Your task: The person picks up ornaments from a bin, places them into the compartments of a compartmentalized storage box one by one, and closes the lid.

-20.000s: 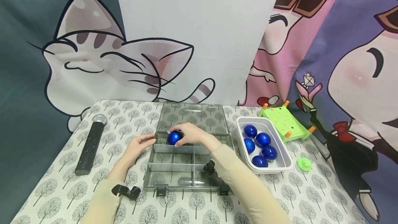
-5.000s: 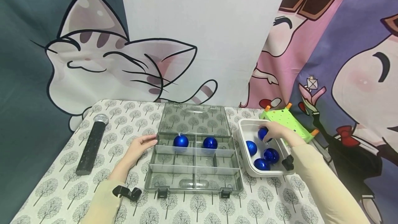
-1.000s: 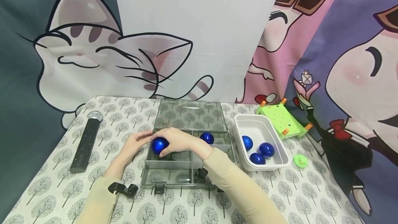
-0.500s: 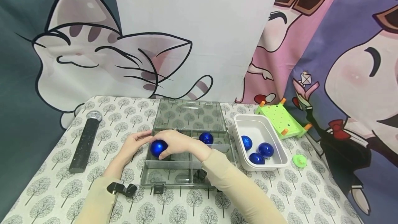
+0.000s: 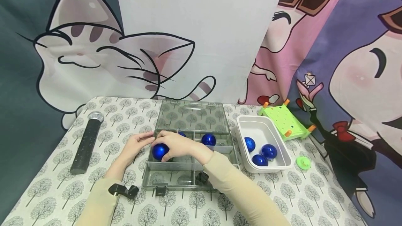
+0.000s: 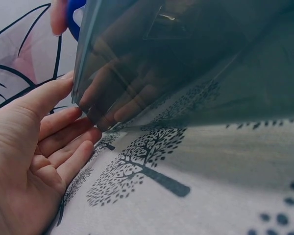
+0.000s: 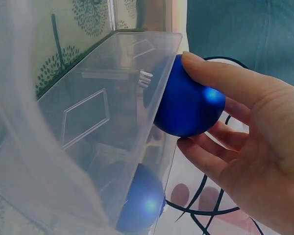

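Your right hand (image 5: 179, 143), in the head view, grips a blue ball (image 5: 160, 152) at the left middle compartment (image 5: 183, 158) of the gray box (image 5: 177, 187) by the table's (image 5: 176, 215) far edge. Left wrist: your left hand (image 6: 24, 156), fingers loosely extended, touches the box. Right wrist: your thumb (image 7: 230, 81) and fingers (image 7: 210, 156) pinch the ball.

Left hand (image 6: 36, 152) at 8 o'clock, palm showing, touching the edge of a see-through gray box (image 6: 210, 54) at 1 o'clock, a round blue thing (image 6: 74, 7) beside another finger (image 6: 59, 17) at 11 o'clock, tree-print cloth (image 6: 210, 210) at 5 o'clock
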Demonstrator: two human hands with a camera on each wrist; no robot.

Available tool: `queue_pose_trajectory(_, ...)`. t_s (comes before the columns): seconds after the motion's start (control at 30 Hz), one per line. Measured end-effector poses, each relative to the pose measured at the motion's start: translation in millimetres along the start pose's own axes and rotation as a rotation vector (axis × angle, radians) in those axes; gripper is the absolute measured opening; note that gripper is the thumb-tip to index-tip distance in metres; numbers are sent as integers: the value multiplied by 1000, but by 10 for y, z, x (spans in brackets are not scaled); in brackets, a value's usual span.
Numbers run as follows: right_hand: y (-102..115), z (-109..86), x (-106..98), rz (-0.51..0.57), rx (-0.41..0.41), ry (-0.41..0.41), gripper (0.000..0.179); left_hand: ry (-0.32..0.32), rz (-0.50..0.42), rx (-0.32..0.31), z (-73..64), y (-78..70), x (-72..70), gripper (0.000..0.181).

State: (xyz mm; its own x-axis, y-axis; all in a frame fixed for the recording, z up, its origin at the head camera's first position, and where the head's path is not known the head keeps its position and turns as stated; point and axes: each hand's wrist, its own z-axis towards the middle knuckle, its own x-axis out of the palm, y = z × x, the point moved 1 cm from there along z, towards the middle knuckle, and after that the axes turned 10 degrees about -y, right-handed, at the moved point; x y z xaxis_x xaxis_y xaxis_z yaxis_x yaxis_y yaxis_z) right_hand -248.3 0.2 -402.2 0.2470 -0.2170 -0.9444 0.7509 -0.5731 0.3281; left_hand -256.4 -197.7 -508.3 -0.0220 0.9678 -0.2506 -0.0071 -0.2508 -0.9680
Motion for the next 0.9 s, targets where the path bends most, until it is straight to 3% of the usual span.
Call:
queue_pose_trajectory(0.63, -52, 21, 14, -56, -90, 47, 63, -6, -21, -1, 4, 9, 6, 52)
queue_pose_trajectory(0.9, -47, 20, 56, -81, -59, 75, 65, -4, -25, -11, 1, -5, 6, 52)
